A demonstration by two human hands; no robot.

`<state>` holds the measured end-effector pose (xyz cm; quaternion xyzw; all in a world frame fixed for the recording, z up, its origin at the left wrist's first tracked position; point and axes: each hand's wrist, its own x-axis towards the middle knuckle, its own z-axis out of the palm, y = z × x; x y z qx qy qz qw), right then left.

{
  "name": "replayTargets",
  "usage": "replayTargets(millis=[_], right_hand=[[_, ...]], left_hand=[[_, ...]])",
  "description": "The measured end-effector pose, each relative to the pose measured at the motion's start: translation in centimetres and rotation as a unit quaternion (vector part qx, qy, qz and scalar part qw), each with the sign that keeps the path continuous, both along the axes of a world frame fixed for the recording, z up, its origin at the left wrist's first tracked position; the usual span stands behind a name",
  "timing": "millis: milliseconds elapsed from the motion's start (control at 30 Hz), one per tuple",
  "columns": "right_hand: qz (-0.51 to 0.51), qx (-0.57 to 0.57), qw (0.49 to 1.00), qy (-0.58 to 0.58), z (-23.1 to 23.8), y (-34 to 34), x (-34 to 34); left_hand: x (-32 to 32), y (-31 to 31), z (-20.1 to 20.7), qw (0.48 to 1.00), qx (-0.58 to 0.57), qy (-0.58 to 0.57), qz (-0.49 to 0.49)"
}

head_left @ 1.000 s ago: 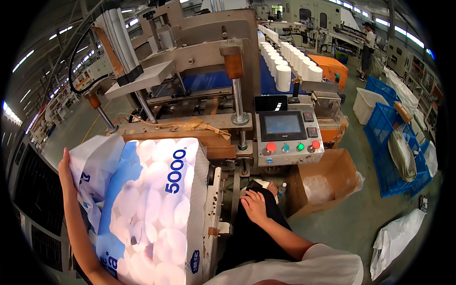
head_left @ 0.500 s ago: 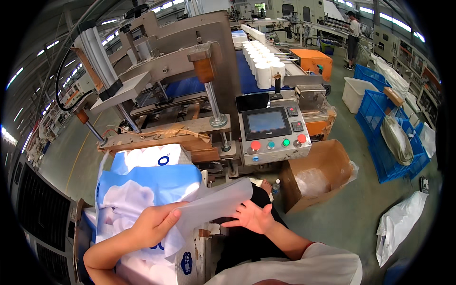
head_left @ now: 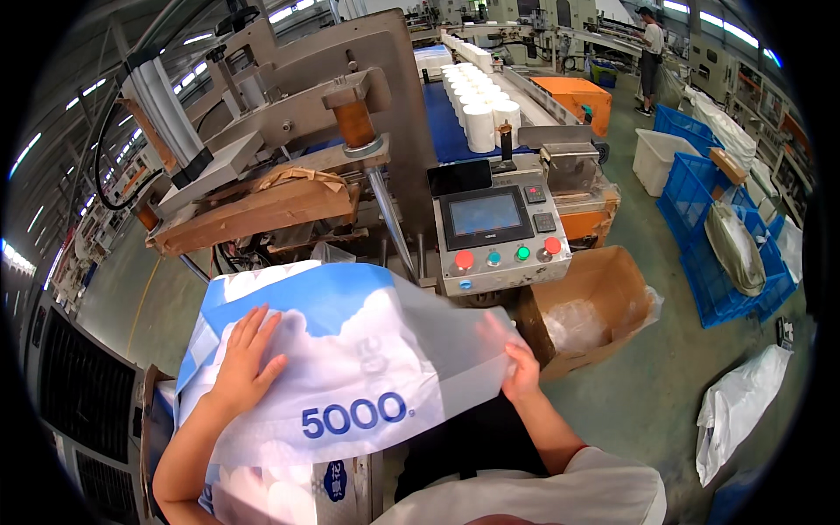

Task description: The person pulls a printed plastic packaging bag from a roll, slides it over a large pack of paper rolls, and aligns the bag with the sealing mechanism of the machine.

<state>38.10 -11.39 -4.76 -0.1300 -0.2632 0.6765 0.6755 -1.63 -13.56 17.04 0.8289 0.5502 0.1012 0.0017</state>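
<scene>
A large blue-and-white printed plastic bag (head_left: 350, 376) spreads in front of me over a stack of similar packs. Its right end is a clear, unprinted film. On the bag's left part lies my left hand (head_left: 243, 363), flat with the fingers spread and nothing gripped. My right hand (head_left: 512, 354), slightly blurred, pinches the clear end at its right edge and holds it out taut. Below the sheet a wrapped pack (head_left: 271, 494) shows white rolls printed on its face. Just beyond the bag stands a machine with a paper-covered bar (head_left: 262, 214) raised on metal columns.
A control panel (head_left: 499, 232) with a screen and coloured buttons stands ahead. Behind it white rolls (head_left: 479, 127) line a blue conveyor. At right are a cardboard box (head_left: 604, 289) with clear film, blue crates (head_left: 700, 262) and a white sack (head_left: 744, 411). A person (head_left: 649, 61) stands far back.
The bag's clear end has been drawn out to the right and flattened. My right hand has closed on it; my left has let go and opened. The machine's bar has risen.
</scene>
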Motion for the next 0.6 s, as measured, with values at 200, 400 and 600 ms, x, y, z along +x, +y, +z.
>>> replayTargets(millis=[200,400,600], right_hand=[[-0.086,-0.005,0.996,0.024,1.3,-0.4,3.5],[-0.017,-0.173,0.954,-0.244,-4.3,1.2,2.4],[0.013,-0.128,0.910,-0.394,-7.3,3.4,-1.2]], left_hand=[[-0.6,-1.2,-1.7,0.988,-0.111,0.025,0.103],[-2.5,-0.9,-1.6,0.964,-0.192,0.040,0.180],[-8.2,-4.8,-8.3,0.847,-0.397,0.107,0.336]])
